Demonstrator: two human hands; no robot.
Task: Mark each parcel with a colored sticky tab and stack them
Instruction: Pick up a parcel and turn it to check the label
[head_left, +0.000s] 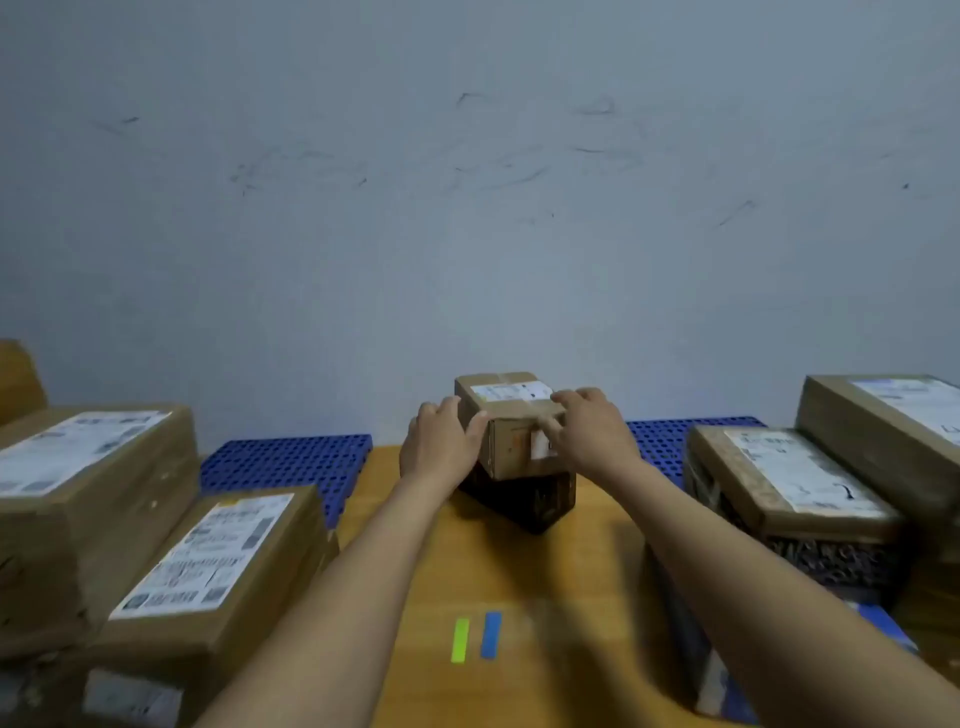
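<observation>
Head view: small cardboard parcel (514, 402) rests atop the dark box (530, 499), left hand (441, 441) and right hand (592, 441) each gripping a side. It seems light and stiff; side holds suit it.

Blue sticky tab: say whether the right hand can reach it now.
Probably yes: the blue tab lies uncovered on bare table near the person, though the right hand holds the small parcel.

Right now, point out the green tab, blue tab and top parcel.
green tab (460, 640), head view, strip's middle.
blue tab (491, 635), head view, strip's middle.
top parcel (511, 391), head view, top label.
</observation>
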